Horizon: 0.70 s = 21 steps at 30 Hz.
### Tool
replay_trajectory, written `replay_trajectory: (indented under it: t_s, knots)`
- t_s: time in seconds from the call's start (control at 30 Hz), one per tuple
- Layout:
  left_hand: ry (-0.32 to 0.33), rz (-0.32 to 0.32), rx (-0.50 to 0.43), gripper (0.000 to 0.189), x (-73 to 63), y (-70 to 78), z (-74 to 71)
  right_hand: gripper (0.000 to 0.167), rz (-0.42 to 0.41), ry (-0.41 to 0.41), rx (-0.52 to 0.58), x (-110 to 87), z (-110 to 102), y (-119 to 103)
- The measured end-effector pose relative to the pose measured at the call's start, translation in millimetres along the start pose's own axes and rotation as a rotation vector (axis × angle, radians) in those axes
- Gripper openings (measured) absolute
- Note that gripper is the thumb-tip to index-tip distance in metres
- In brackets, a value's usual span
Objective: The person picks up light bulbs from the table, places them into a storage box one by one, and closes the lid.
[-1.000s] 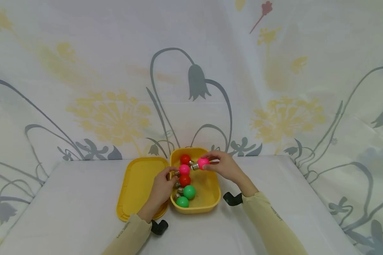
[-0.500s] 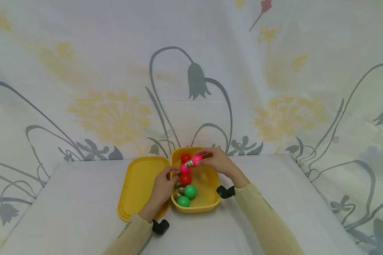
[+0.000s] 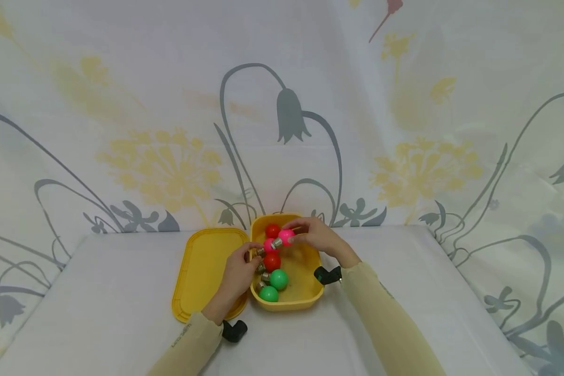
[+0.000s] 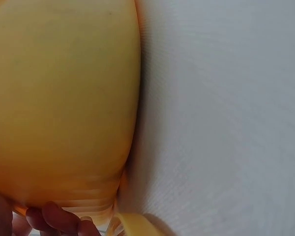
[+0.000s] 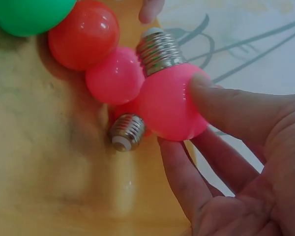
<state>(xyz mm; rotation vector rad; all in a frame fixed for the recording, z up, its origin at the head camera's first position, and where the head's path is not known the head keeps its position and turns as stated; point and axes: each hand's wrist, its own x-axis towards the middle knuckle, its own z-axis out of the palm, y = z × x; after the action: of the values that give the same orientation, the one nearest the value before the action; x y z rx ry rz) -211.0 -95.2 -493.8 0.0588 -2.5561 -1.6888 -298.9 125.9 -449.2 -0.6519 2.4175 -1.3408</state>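
Between the thumb and fingers of my right hand (image 3: pixel 320 237) is a pink light bulb (image 5: pixel 172 102), its metal screw base pointing left over the yellow box (image 3: pixel 305 302). My left hand (image 3: pixel 237 271) grips the box's left rim, fingertips beside the bulb bases; in the left wrist view its fingers (image 4: pixel 59 219) lie against the outer wall. Inside the box, along the left side, lie a second pink bulb (image 5: pixel 115 76), red bulbs (image 3: pixel 272 262) and green bulbs (image 3: pixel 279 280). The red bulb at the far end (image 3: pixel 272 230) has its screw base (image 5: pixel 128 132) turned the other way.
A yellow lid (image 3: pixel 207 266) lies flat left of the box, partly behind the left forearm. The white-covered table (image 3: pixel 122 297) meets a flower-printed cloth backdrop (image 3: pixel 282 156). Black wrist cameras (image 3: pixel 235 331) are strapped to both wrists.
My right hand has moved left and slightly up with the pink bulb, so its base now overlaps the second pink bulb. My left hand stays at the rim.
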Motion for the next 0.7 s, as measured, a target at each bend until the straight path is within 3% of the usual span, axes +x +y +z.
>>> replay_trajectory:
  t_s: [0.3, 0.7]
  knots:
    - [0.0, -0.014, -0.005, 0.023, -1.4, 0.4, -2.4, 0.028, 0.0, -0.058, -0.057, 3.6, -0.5, -1.5]
    - [-0.019, -0.022, 0.01, 0.025, -1.8, 3.0, -2.7, 0.03, 0.021, -0.047, -0.231, 5.2, 0.5, -2.7]
